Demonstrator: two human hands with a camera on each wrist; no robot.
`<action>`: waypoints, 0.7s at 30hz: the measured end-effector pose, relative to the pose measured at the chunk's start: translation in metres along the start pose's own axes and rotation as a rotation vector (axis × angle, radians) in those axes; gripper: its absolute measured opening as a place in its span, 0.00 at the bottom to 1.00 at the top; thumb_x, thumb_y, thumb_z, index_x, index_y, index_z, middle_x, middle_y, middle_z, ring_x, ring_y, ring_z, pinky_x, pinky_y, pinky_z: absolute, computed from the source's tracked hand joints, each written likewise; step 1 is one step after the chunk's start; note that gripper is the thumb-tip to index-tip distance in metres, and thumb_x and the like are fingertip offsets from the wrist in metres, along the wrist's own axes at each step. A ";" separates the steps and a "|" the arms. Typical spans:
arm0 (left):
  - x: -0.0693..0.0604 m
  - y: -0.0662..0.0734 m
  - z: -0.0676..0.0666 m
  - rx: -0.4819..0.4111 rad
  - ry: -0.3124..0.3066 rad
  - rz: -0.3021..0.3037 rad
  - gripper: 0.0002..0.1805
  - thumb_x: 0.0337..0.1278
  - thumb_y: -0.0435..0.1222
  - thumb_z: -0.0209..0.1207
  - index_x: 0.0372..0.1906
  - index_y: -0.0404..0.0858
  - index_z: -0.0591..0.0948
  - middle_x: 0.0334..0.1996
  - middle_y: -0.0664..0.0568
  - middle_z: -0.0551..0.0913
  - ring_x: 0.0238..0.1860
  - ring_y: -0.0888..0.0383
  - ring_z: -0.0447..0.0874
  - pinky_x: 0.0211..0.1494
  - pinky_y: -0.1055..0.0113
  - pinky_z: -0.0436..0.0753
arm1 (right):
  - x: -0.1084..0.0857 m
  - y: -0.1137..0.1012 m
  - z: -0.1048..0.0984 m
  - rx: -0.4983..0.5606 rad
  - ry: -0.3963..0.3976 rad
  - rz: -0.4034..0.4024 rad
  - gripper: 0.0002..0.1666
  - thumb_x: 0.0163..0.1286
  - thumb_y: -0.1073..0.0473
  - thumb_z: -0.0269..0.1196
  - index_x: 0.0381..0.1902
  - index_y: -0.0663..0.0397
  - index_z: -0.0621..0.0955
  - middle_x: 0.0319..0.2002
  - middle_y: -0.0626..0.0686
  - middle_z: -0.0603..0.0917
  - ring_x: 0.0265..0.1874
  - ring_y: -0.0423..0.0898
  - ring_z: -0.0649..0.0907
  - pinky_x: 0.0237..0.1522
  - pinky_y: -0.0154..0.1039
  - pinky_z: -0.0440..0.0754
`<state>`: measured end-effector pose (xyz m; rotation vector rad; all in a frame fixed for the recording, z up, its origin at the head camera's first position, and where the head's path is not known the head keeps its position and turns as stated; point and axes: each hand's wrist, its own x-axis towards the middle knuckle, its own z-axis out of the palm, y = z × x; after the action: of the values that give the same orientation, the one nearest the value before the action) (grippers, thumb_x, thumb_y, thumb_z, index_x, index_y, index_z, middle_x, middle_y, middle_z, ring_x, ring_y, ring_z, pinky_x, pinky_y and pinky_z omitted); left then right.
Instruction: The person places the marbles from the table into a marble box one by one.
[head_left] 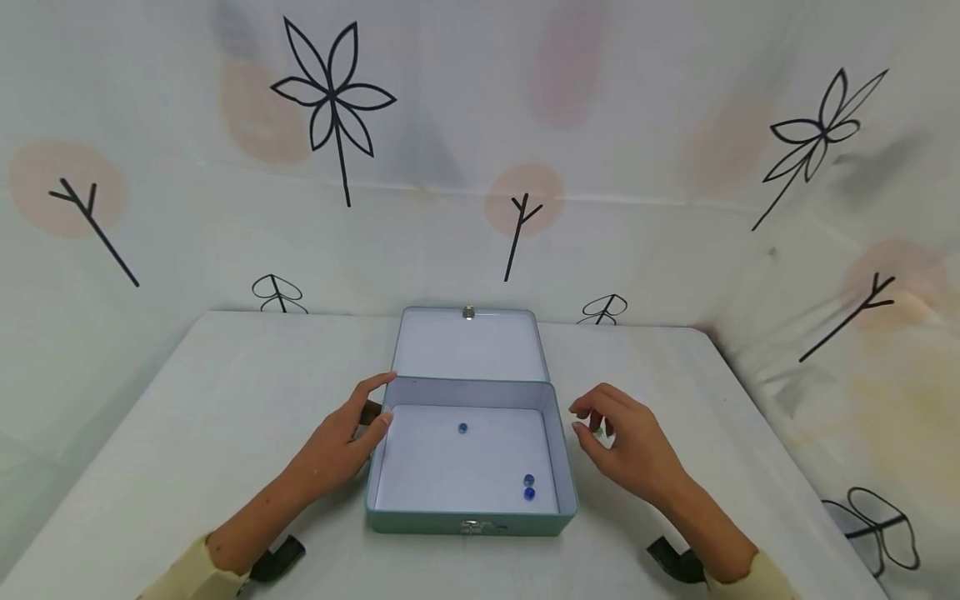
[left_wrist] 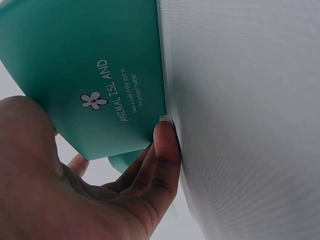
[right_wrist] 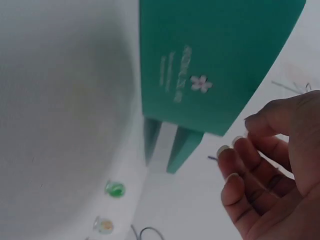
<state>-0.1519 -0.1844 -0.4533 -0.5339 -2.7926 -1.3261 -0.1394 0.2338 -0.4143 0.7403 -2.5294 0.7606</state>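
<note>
A green metal box with a pale inside stands on the table, its lid tipped back. Three blue marbles lie in it: one marble toward the back, and a pair, a marble and another marble, near the front right. My left hand grips the box's left side toward the back, thumb at the rim and fingers against the outer wall. Just right of the box hovers my right hand, fingers loosely bent and nothing visible in them. The right wrist view shows it beside the printed side wall.
On the table past the box's right side lie a green marble and a clear one with an orange tint. A white cloth covers the table. Behind and to the right hang patterned curtains.
</note>
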 end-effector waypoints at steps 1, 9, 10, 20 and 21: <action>0.000 0.000 0.000 0.000 0.001 -0.001 0.31 0.84 0.49 0.51 0.83 0.63 0.57 0.55 0.51 0.85 0.54 0.57 0.84 0.56 0.48 0.81 | 0.000 0.004 0.000 -0.011 0.000 0.006 0.18 0.60 0.73 0.75 0.43 0.49 0.85 0.40 0.44 0.84 0.32 0.39 0.81 0.31 0.36 0.82; 0.000 0.001 0.000 0.005 -0.002 0.001 0.31 0.84 0.49 0.51 0.83 0.60 0.57 0.55 0.50 0.86 0.54 0.56 0.85 0.57 0.46 0.81 | -0.004 0.038 -0.001 -0.063 -0.032 0.115 0.15 0.59 0.75 0.73 0.40 0.53 0.86 0.38 0.45 0.84 0.31 0.42 0.82 0.32 0.35 0.79; -0.001 0.001 0.001 0.003 -0.002 0.001 0.31 0.84 0.49 0.51 0.83 0.60 0.57 0.55 0.50 0.86 0.54 0.56 0.85 0.57 0.46 0.81 | -0.004 0.040 -0.001 -0.065 -0.045 0.133 0.15 0.59 0.75 0.73 0.40 0.54 0.86 0.38 0.45 0.84 0.32 0.43 0.82 0.32 0.35 0.78; 0.000 0.002 0.000 -0.004 0.002 0.001 0.31 0.85 0.49 0.51 0.84 0.58 0.58 0.56 0.49 0.85 0.54 0.57 0.84 0.57 0.47 0.81 | -0.008 0.060 -0.010 -0.062 -0.255 0.247 0.14 0.60 0.70 0.75 0.44 0.56 0.86 0.41 0.50 0.84 0.35 0.44 0.81 0.36 0.38 0.80; 0.000 0.002 0.000 -0.006 0.002 0.002 0.31 0.85 0.48 0.51 0.83 0.59 0.58 0.56 0.49 0.85 0.54 0.57 0.84 0.57 0.47 0.81 | -0.008 0.062 -0.010 -0.059 -0.266 0.249 0.14 0.60 0.70 0.75 0.43 0.56 0.86 0.41 0.49 0.84 0.35 0.43 0.81 0.36 0.38 0.80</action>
<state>-0.1513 -0.1832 -0.4515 -0.5360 -2.7868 -1.3338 -0.1673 0.2869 -0.4342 0.5429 -2.9109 0.7007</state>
